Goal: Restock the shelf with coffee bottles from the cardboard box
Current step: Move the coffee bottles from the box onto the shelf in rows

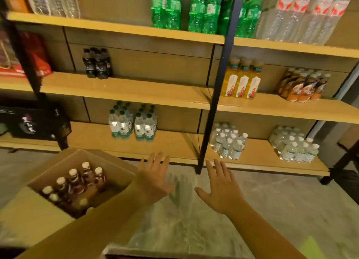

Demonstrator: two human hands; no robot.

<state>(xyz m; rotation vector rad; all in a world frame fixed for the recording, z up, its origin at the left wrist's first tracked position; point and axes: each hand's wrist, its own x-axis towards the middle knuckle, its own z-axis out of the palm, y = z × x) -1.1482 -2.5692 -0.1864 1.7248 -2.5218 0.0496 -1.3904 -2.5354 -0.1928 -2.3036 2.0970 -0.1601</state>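
My left hand point(153, 181) is hovering spread, empty; brown white-capped coffee bottles point(74, 179), seemingly upright, are sitting leftward in a tan cardboard box point(25, 214).

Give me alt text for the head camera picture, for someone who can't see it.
Two empty hands, the left hand and right hand, stretch open above the floor before a drinks shelf. A cardboard box of brown coffee bottles sits open at lower left.

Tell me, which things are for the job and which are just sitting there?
For the job: cardboard box, coffee bottles in it, shelf, left hand, right hand.
Just sitting there: green bottles, dark cola bottles, yellow juice bottles, water bottles, black bag.
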